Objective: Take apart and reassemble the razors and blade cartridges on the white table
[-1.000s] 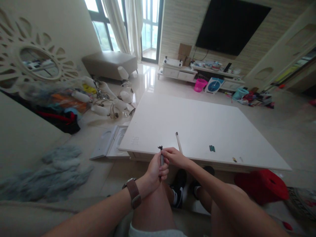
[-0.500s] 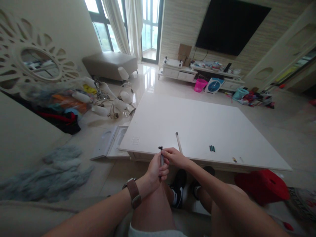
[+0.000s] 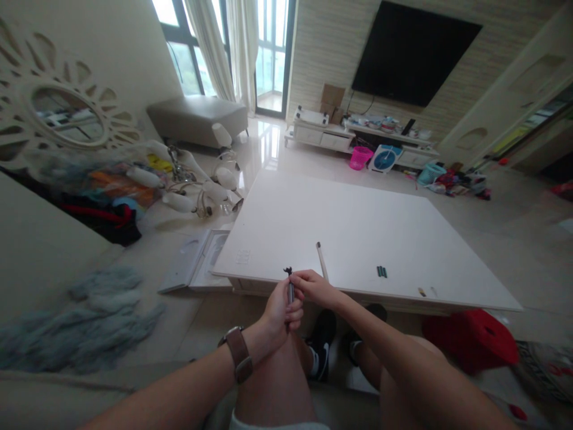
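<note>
My left hand [image 3: 280, 307] is wrapped around a slim, dark grey handle with a forked black head [image 3: 287, 271], held upright above my knee at the table's near edge. Thumb and fingers of my right hand [image 3: 316, 286] are pinched at the upper part of this handle, just under the head; the exact contact is hidden. Just beyond the right hand, a white stick with a dark, brush-like tip [image 3: 322, 260] lies on the white table [image 3: 340, 215]. Farther right are small dark green cylinders [image 3: 382, 272], resembling batteries.
Two tiny items, one a yellow-black piece [image 3: 421, 292], lie near the table's right front. An open white box [image 3: 201, 263] rests on the floor at left, near a chandelier [image 3: 210, 191]. A red stool-like object [image 3: 472, 340] stands at right. A grey furry heap [image 3: 94, 322] lies left.
The view has shifted slightly, moving the whole scene a little left in the picture. Both hands keep their hold on the dark handle, with no clear change in grip.
</note>
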Motion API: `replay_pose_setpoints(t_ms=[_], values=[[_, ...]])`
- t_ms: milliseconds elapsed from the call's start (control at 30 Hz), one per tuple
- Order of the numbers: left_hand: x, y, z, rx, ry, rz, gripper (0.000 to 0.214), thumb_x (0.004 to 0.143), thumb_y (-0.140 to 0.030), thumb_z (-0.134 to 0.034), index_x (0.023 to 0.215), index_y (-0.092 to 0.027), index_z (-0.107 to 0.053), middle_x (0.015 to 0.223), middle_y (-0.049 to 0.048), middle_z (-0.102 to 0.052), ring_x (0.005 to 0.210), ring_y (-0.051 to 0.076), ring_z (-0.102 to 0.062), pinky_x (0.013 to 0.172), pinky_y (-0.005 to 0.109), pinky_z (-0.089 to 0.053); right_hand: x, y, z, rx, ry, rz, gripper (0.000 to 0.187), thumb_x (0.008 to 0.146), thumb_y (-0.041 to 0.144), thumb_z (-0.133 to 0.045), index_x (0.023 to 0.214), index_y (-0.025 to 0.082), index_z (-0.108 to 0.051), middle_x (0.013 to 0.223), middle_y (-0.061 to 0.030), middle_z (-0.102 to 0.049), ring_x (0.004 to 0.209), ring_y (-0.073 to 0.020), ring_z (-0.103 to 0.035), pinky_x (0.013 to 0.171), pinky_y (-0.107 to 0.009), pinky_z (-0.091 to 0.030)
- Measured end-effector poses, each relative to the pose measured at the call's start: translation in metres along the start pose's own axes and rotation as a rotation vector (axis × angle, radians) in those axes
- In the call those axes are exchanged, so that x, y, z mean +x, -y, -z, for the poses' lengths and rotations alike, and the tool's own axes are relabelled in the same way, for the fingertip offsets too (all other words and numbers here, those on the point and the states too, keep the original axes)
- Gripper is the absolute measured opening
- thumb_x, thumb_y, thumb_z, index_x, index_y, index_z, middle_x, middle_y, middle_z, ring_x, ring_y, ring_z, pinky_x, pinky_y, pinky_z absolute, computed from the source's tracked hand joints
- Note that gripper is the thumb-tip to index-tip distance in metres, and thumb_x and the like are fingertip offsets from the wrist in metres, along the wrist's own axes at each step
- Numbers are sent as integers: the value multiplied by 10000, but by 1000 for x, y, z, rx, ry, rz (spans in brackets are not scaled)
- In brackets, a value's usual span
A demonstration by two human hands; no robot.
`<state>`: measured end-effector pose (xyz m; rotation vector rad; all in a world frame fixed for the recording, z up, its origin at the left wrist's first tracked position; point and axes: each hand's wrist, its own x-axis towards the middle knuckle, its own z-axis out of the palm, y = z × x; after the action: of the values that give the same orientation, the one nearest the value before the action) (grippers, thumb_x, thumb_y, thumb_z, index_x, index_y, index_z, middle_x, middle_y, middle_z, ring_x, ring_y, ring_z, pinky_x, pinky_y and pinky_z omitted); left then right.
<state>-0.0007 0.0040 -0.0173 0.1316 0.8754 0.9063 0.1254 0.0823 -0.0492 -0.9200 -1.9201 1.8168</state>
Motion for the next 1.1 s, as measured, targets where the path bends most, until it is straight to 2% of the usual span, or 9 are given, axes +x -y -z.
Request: replay_pose_setpoints(t_ms=[667, 900, 1100], values=[[2, 1, 4, -5, 7, 5, 459, 942, -474, -318, 641, -183, -504, 385, -99, -167, 347, 66, -77, 347, 186, -122, 0, 3, 0, -49, -14, -18, 531, 944, 584, -477, 627, 159, -501, 589, 29, -498, 582, -96, -429, 598, -237, -337], [3, 3, 6, 8, 30, -38, 413, 911, -498, -393, 664, -186, -503, 411, -106, -178, 350, 62, -95, 355, 183, -134, 1, 1, 0, -56, -8, -7, 537, 937, 604, -474, 640, 159, -514, 594, 28, -504, 580, -97, -424, 590, -237, -334], [3, 2, 6, 8, 20, -20, 438, 925, -485, -354, 646, -184, -507, 399, -102, -172, 351, 64, -85, 350, 182, -138, 0, 2, -1, -48, -11, -19, 539, 935, 614, -472, 650, 159, -518, 593, 28, -505, 577, -98, -427, 584, -236, -336]])
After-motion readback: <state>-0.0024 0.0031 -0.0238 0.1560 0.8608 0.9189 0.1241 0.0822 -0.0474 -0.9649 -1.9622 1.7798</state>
